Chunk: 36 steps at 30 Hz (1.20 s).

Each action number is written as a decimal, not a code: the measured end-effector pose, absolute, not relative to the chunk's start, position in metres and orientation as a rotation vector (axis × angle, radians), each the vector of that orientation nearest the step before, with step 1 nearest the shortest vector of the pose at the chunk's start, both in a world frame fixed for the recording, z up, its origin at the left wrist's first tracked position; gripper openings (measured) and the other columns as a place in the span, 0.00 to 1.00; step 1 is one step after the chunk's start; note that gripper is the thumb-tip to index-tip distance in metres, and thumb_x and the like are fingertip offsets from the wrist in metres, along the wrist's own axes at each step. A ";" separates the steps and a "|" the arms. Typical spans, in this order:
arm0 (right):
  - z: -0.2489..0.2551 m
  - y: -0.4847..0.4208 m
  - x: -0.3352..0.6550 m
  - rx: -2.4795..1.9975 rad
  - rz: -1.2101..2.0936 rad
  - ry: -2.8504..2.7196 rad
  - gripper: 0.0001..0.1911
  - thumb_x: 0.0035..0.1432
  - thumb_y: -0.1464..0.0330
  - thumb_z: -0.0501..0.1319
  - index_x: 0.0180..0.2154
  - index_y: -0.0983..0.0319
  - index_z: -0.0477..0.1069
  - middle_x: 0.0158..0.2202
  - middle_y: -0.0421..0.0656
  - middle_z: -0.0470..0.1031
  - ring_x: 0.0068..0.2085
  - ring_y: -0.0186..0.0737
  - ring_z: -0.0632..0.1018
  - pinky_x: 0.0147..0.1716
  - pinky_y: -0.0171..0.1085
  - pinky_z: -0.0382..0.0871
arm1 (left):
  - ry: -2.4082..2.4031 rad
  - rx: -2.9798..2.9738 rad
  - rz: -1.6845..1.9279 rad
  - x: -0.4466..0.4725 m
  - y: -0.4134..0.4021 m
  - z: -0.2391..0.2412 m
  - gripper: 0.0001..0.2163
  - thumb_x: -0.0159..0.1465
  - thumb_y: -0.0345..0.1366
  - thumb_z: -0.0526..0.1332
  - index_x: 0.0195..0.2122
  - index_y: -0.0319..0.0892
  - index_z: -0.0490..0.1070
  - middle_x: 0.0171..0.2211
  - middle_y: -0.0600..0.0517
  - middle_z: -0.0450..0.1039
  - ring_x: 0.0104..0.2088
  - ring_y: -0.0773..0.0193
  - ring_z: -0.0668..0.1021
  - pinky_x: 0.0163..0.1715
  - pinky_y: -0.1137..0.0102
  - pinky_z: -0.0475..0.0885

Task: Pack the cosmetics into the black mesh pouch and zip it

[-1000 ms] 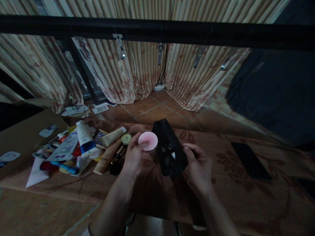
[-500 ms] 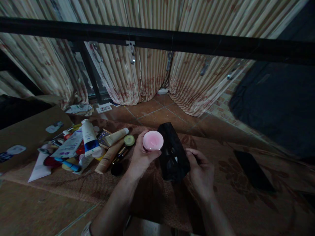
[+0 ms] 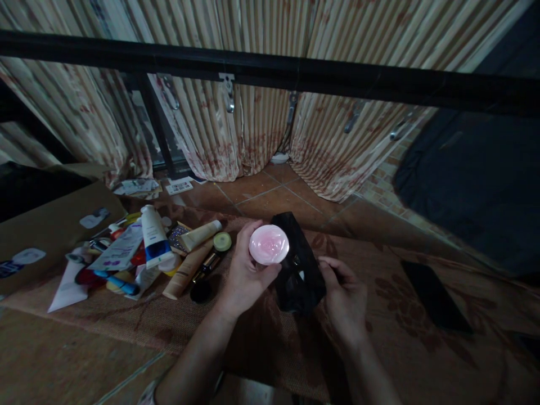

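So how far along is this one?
Done: unclear, the pouch is too dark inside to read. In hand: the left hand holds the pink jar at the pouch's top, and the right hand grips the pouch. Left: a pile of tubes and bottles lies on the mat.

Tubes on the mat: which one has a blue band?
The white tube with its cap pointing away. The cream tube and the long tan tube, both nearer the left hand holding the pink jar, have no band.
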State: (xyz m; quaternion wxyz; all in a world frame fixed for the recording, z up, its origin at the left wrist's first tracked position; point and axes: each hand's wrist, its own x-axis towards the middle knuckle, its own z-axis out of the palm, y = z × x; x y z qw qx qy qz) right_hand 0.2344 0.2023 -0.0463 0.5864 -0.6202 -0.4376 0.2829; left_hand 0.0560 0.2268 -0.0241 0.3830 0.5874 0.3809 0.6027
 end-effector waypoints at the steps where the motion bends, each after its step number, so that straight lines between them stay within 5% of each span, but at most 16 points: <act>1: -0.046 0.202 0.234 -1.446 0.664 -1.019 0.14 0.54 0.59 0.61 0.37 0.61 0.77 0.36 0.44 0.80 0.37 0.43 0.78 0.37 0.39 0.69 | 0.974 1.509 1.536 0.056 0.227 -0.024 0.34 0.50 0.25 0.64 0.59 0.45 0.56 0.60 0.44 0.58 0.59 0.53 0.65 0.59 0.58 0.58; 12: -0.046 0.202 0.234 -1.445 0.679 -1.009 0.14 0.54 0.58 0.61 0.36 0.61 0.77 0.37 0.44 0.79 0.37 0.43 0.77 0.37 0.39 0.69 | 0.970 1.480 1.545 0.054 0.225 -0.028 0.38 0.50 0.26 0.65 0.61 0.47 0.54 0.60 0.45 0.59 0.57 0.52 0.67 0.57 0.58 0.61; 18: -0.042 0.201 0.233 -1.463 0.670 -1.016 0.13 0.53 0.59 0.61 0.35 0.60 0.77 0.36 0.43 0.80 0.38 0.42 0.77 0.37 0.38 0.69 | 0.850 1.055 1.596 0.056 0.224 -0.020 0.30 0.51 0.29 0.66 0.56 0.46 0.63 0.53 0.50 0.68 0.52 0.59 0.71 0.52 0.66 0.67; 25: -0.045 0.200 0.234 -1.475 0.680 -0.996 0.15 0.52 0.58 0.62 0.36 0.61 0.77 0.37 0.45 0.80 0.38 0.44 0.78 0.37 0.40 0.69 | 0.603 0.473 1.411 0.047 0.229 -0.012 0.11 0.59 0.40 0.60 0.38 0.38 0.71 0.31 0.50 0.75 0.23 0.69 0.74 0.22 0.76 0.70; 29: -0.044 0.199 0.234 -1.495 0.664 -0.937 0.16 0.51 0.57 0.63 0.36 0.62 0.77 0.38 0.45 0.80 0.40 0.45 0.78 0.40 0.40 0.69 | 0.579 0.362 1.337 0.043 0.230 -0.012 0.17 0.63 0.48 0.55 0.40 0.38 0.70 0.28 0.50 0.74 0.18 0.71 0.72 0.16 0.76 0.68; 36: -0.038 0.195 0.229 -1.501 0.658 -0.838 0.18 0.49 0.56 0.65 0.37 0.63 0.76 0.38 0.47 0.80 0.39 0.47 0.79 0.37 0.40 0.71 | 0.560 0.186 1.225 0.038 0.232 -0.014 0.25 0.64 0.54 0.49 0.47 0.38 0.70 0.33 0.43 0.77 0.19 0.70 0.74 0.20 0.76 0.72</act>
